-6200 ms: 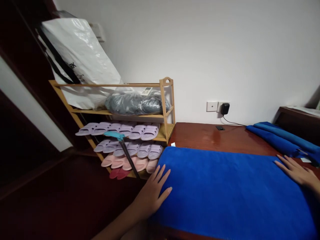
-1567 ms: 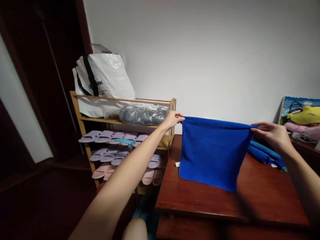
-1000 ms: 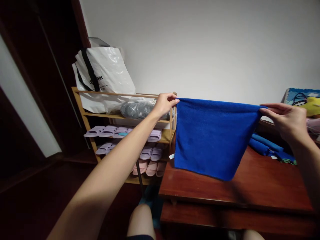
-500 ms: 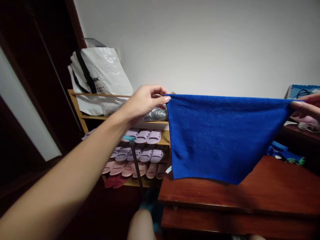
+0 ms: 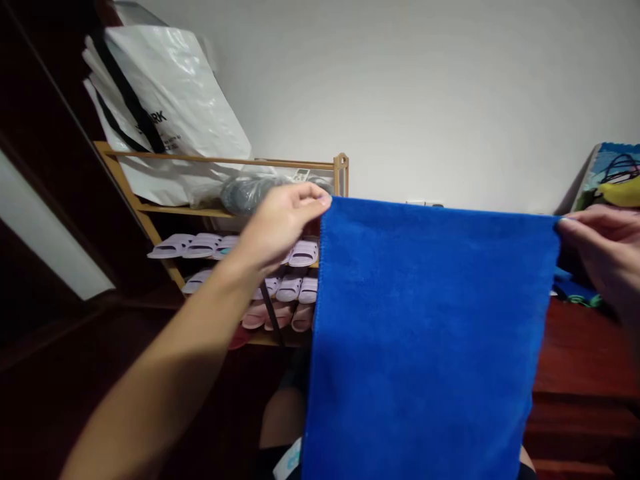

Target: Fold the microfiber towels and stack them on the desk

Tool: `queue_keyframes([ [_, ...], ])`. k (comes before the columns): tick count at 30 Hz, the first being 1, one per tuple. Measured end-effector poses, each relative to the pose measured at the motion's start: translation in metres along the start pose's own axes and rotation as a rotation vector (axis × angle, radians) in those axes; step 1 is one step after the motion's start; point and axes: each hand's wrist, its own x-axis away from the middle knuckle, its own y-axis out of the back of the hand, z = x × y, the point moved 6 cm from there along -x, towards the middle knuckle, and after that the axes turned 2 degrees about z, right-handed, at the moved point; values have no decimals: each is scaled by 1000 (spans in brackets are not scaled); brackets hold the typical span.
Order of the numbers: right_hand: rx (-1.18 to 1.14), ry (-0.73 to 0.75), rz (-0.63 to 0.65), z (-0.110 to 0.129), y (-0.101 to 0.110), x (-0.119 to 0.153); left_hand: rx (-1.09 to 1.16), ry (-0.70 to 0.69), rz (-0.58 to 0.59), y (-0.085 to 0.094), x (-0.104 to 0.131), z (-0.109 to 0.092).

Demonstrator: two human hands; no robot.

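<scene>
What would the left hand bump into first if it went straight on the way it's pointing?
The left hand pinches a corner of the blue cloth. Beyond that, it would probably meet the rack's end post first; missing that, the white wall. One view leaves depth unclear.

The cloth [image 5: 430, 327] looks like matt, soft-napped fabric. The bag [image 5: 175, 80] is glossy, creased plastic, and the rack [image 5: 337, 175] smooth, pale wood. The slippers [image 5: 303, 254] look like smooth plastic, the table [image 5: 585, 350] like reddish wood.
</scene>
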Motion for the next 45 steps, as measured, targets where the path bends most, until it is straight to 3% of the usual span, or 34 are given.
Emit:
queue_keyframes([
  [3,20,-86,160,-37,-41,4,-137,2,2,-11,-19,63],
  [5,92,-111,323,-73,-74,3,-432,83,-10,-23,-29,113],
  [10,204,-155,555,-167,-156,14,-701,234,49,-67,-35,218],
  [14,375,-156,744,-223,-207,24,-882,314,96,-86,-36,272],
  [18,486,-92,867,-259,-233,17,-1013,325,146,-90,-49,306],
  [22,565,-30,876,-274,-245,6,-1083,320,208,-91,-59,329],
  [25,641,8,782,-263,-248,6,-1096,273,255,-98,-58,330],
  [28,645,100,742,-230,-268,23,-1053,122,363,-125,-52,317],
  [32,566,252,887,-187,-320,64,-966,-29,594,-175,-43,309],
  [34,566,256,949,-184,-336,78,-958,-10,668,-186,-41,316],
  [37,602,201,1033,-204,-329,80,-976,73,695,-171,-41,334],
  [40,668,110,1044,-235,-296,68,-998,153,677,-141,-44,348],
  [42,708,66,1027,-248,-276,61,-1014,190,659,-128,-45,350],
  [45,736,62,1001,-246,-265,59,-1046,197,624,-127,-44,341],
])
